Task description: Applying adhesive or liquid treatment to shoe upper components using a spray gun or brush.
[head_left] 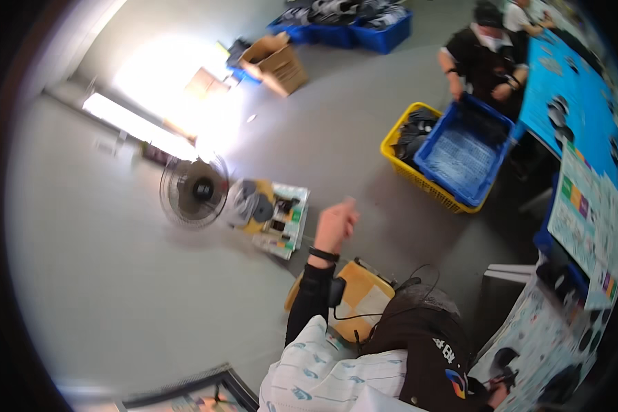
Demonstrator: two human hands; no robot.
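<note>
The right hand [498,395] is at the lower right edge of the frame, next to a small dark piece [507,378] on a table [525,326] covered with pale printed paper. The dark piece lies just above the fingers in the frame and seems to touch them, but it is too small and blurry there, so I cannot tell if they pinch it or just rest by it. The left hand [335,230] is near the middle of the frame, up in the air, with nothing to be seen in it. Its fingers look bent in a bit — they are blurry, so I cannot tell if they press together — and the dark piece is well apart from them, down and to the right. A black band [324,255] goes around the left wrist, and a yellow and cream seat [367,292] is below that hand. Left of it are some grey pieces [257,206] and a round fan [202,190]. At the upper right, another person [477,65] has a hand at the rim of a blue basket [463,154], which sits tilted on a yellow basket [419,175] with dark things in it. A brown box [281,69] stands at the top.
</note>
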